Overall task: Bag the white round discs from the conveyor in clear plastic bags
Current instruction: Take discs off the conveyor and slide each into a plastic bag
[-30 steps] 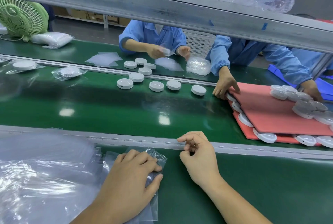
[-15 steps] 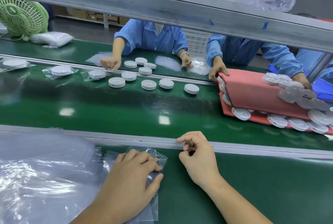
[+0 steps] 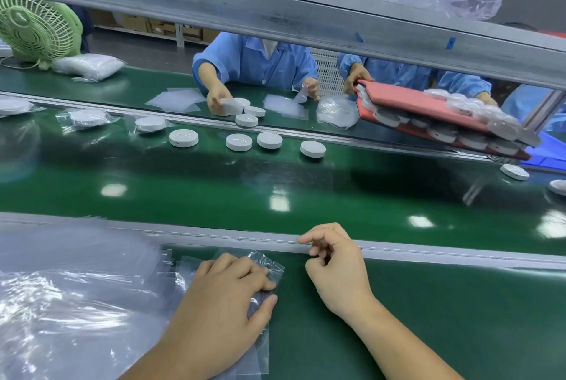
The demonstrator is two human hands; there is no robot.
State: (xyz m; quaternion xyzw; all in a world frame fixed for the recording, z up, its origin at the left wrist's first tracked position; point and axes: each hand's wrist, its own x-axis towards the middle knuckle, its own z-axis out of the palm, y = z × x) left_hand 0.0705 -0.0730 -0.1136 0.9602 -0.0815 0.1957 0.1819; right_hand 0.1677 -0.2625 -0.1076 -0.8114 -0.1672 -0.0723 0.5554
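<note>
Several white round discs lie loose on the far side of the green conveyor (image 3: 214, 183), among them one at the left (image 3: 183, 137) and one at the right (image 3: 312, 149). Two more discs (image 3: 514, 172) sit at the right edge. Bagged discs (image 3: 87, 118) ride further left. My left hand (image 3: 220, 309) rests flat on a clear plastic bag (image 3: 269, 266) on the near green bench. My right hand (image 3: 337, 269) sits beside it at the metal rail (image 3: 428, 252), fingers loosely curled around nothing.
A heap of clear bags (image 3: 61, 288) fills the near left. Across the belt a worker in blue (image 3: 254, 67) handles discs, and another tilts pink foam trays (image 3: 428, 104) loaded with discs. A green fan (image 3: 36, 27) stands far left. A metal beam (image 3: 306, 12) crosses overhead.
The loose and bagged discs have travelled left along the belt. The pink trays were lifted off the belt and tilted, leaving two discs at the right. My hands have stayed put.
</note>
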